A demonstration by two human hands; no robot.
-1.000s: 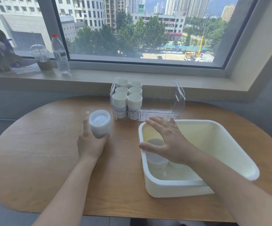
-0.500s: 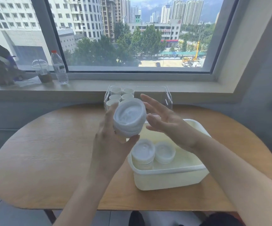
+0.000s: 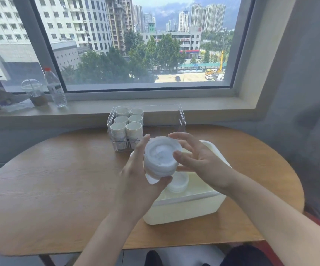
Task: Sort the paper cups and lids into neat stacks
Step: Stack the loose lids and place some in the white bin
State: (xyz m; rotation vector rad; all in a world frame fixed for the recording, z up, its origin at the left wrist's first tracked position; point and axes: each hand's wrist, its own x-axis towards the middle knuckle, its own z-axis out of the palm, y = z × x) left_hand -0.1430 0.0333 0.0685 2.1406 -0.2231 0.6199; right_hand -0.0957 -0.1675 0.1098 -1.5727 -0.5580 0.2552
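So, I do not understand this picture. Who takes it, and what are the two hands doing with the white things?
No machine here: a person wears a camera on the head, looking forward and down, so you see their own arms. The left hand holds up a stack of white lids. The right hand is open beside the stack, with the fingers curved around its rim. Under them, a cream plastic tub stands on the round wooden table, with more lids inside. Behind it, a clear box holds six stacks of paper cups. On the window sill stand a water bottle and a domed drink cup.
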